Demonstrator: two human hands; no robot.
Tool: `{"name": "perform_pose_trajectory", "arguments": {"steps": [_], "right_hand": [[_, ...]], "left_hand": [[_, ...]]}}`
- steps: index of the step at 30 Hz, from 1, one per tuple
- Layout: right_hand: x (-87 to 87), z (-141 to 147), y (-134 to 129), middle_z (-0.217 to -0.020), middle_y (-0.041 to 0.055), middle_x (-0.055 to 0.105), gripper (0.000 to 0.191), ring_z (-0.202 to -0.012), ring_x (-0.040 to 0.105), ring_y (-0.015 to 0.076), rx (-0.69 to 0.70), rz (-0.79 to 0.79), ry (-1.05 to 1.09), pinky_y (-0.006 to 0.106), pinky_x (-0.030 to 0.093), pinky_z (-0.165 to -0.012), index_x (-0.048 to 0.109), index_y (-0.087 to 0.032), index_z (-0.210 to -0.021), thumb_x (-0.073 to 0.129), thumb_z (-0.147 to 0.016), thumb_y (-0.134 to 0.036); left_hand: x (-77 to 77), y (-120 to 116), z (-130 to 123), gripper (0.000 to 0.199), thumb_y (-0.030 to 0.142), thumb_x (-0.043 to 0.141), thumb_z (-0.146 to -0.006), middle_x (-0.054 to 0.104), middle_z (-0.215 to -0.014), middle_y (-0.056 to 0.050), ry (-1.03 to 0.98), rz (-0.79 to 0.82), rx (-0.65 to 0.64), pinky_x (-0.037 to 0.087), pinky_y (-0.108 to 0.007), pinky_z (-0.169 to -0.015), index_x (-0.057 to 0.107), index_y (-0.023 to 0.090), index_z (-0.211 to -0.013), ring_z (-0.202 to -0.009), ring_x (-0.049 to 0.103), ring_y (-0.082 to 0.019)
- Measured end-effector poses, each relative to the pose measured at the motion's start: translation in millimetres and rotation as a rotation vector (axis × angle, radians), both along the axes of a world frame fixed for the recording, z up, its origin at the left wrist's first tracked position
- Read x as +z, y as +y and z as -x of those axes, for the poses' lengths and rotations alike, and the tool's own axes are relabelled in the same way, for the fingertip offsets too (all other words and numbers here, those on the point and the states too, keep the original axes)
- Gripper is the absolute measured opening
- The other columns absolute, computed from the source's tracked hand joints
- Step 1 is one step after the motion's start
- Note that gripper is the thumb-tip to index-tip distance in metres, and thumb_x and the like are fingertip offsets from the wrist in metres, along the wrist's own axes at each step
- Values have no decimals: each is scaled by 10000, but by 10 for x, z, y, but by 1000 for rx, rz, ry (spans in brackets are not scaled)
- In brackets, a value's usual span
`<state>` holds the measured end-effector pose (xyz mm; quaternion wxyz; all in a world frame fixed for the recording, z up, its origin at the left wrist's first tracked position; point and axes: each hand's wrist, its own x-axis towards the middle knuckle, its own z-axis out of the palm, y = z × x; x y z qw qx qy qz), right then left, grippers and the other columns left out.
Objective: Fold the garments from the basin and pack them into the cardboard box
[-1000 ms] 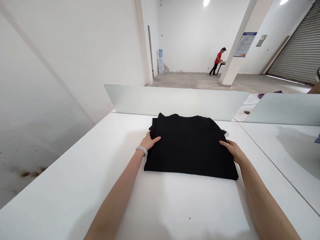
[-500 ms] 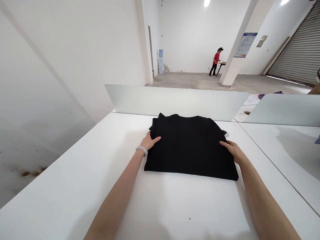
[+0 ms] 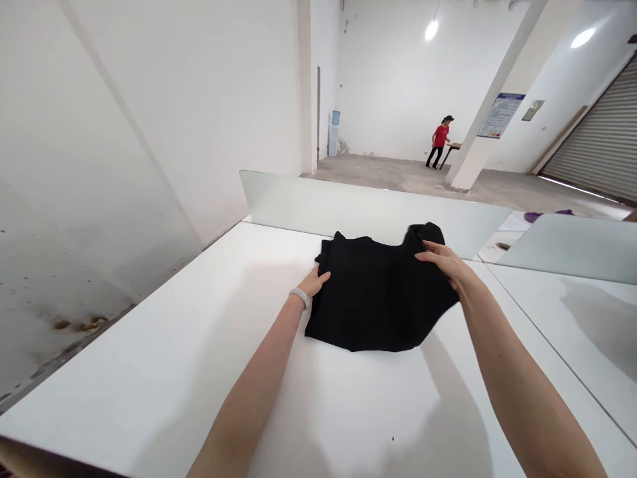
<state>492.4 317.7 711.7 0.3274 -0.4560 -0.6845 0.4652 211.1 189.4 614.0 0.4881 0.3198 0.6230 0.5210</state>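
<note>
A black garment (image 3: 368, 292), folded into a rough rectangle, lies on the white table (image 3: 213, 318). My right hand (image 3: 445, 262) grips its right edge and holds that side raised off the tabletop, so the cloth bends up and bunches at the far right corner. On the left edge, my left hand (image 3: 314, 282) pinches the cloth, thumb on top and the other fingers mostly hidden underneath. A pale band circles my left wrist. What kind of garment it is cannot be made out.
A low frosted divider (image 3: 368, 207) runs along the table's far edge, with another divider (image 3: 572, 245) to the right. A purple item (image 3: 535, 216) lies behind them. Farther off, a person in a red shirt (image 3: 440, 137) stands by a small table, near a pillar (image 3: 468, 159).
My right hand has lifted the garment's right side and moved it inward and up, bending the cloth. My left hand still holds the left edge. The camera view has shifted slightly.
</note>
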Motion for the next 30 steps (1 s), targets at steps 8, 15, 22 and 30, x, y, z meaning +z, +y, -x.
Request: {"name": "perform_pose_trajectory", "arguments": {"steps": [8, 15, 22, 30], "right_hand": [[-176, 1808, -761, -813, 116, 681, 353, -561, 617, 160, 517, -201, -768, 254, 483, -521, 529, -79, -1097, 575, -751, -133], [105, 1308, -788, -1092, 89, 668, 639, -1008, 622, 215, 719, -234, -548, 310, 472, -876, 426, -161, -1371, 611, -815, -418], [-378, 495, -1056, -1152, 90, 590, 517, -894, 611, 213, 358, -484, -512, 340, 507, -753, 563, -207, -1243, 631, -783, -432], [-867, 921, -1688, -953, 103, 590, 493, -727, 578, 184, 498, -992, -819, 297, 469, -585, 576, -172, -1239, 360, -821, -23]], "left_hand": [[-176, 53, 84, 460, 271, 506, -914, 625, -1223, -123, -92, -45, -1, 512, -363, -931, 401, 168, -1351, -1077, 623, -234], [-225, 49, 141, 497, 374, 587, -866, 643, -1194, -123, -101, -91, -31, 514, -354, -920, 470, 163, -1301, -1052, 633, -249], [-244, 42, 152, 565, 423, 633, -825, 585, -1281, -147, -112, -60, -30, 517, -355, -915, 465, 160, -1297, -1103, 603, -263], [-148, -31, 107, 520, 414, 563, -870, 584, -1288, -134, -66, -39, -11, 499, -337, -935, 452, 166, -1312, -1116, 598, -245]]}}
